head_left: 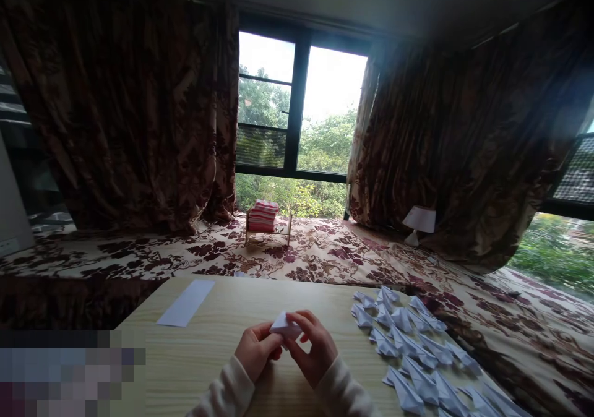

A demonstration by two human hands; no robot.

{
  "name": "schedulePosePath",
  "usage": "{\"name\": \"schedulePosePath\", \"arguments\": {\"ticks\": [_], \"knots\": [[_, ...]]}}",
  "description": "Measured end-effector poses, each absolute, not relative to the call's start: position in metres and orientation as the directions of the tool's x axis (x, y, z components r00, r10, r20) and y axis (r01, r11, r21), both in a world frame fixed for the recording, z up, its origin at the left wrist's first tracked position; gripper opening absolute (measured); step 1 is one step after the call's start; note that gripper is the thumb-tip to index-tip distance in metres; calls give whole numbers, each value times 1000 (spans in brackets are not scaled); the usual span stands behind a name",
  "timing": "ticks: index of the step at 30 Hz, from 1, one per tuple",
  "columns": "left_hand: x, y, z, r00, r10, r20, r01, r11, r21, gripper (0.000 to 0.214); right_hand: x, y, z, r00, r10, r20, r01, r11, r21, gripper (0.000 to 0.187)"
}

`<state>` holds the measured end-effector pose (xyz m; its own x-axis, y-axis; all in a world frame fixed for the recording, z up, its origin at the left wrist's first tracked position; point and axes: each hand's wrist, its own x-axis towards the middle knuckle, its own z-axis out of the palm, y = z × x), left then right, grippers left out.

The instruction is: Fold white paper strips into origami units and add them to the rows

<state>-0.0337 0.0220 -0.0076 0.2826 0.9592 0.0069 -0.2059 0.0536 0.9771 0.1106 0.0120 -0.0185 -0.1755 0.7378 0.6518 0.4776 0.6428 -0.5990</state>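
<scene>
A small piece of folded white paper (284,325) is held up between my two hands, over the front middle of the table. My left hand (257,348) pinches its left side with thumb and fingers. On the other side, my right hand (315,346) grips the paper's right edge, thumb below and fingers on top. The underside of the paper is partly hidden by my fingers. Several finished folded white paper shapes (401,344) with pointed ends lie in loose rows to the right of my right hand.
A flat white paper strip (186,303) lies at the table's (223,305) far left. Behind the table, a floral-covered ledge (320,250) bears a small rack (268,231) with folded striped cloth and a white lamp (420,219). The lower left corner is pixelated.
</scene>
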Motion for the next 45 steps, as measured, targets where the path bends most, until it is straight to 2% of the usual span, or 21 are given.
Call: {"name": "schedulePosePath", "arguments": {"ticks": [12,18,21,26,30,32,35,37,39,40,42,44,45], "knots": [[-29,13,2,284,946,154,-52,-145,988,22,116,9,-12,-152,739,656,478,636,-606,34],[-28,7,12,291,916,277,30,-298,954,18,117,4,-1,-105,752,651,485,611,-626,20],[-29,5,15,309,903,297,64,-332,941,16,116,3,3,-68,796,602,441,565,-697,18],[-34,8,15,302,911,282,14,-300,954,15,113,15,-12,28,853,522,278,495,-823,30],[-36,11,10,284,918,276,-22,-282,959,19,110,23,-22,47,865,500,199,482,-853,32],[-35,12,9,203,935,290,2,-296,955,22,109,21,-19,45,862,505,199,488,-850,29],[-34,12,8,24,898,439,146,-438,887,26,108,13,-10,29,830,557,301,524,-797,19],[-34,12,9,4,823,568,263,-549,794,21,108,9,-6,17,811,585,349,544,-763,16],[-35,13,9,10,787,616,304,-589,748,12,107,9,-6,58,811,582,298,542,-786,19],[-36,14,8,-9,806,592,277,-567,776,11,107,9,-7,93,820,565,229,535,-813,21],[-37,18,6,-59,894,444,89,-439,894,14,106,12,-9,154,855,495,50,494,-868,26],[-37,21,3,-42,983,179,-209,-184,960,21,106,14,-10,176,900,399,-112,421,-900,28],[-37,22,2,3,999,51,-337,-47,940,24,105,15,-10,177,919,353,-166,381,-910,29]]}}
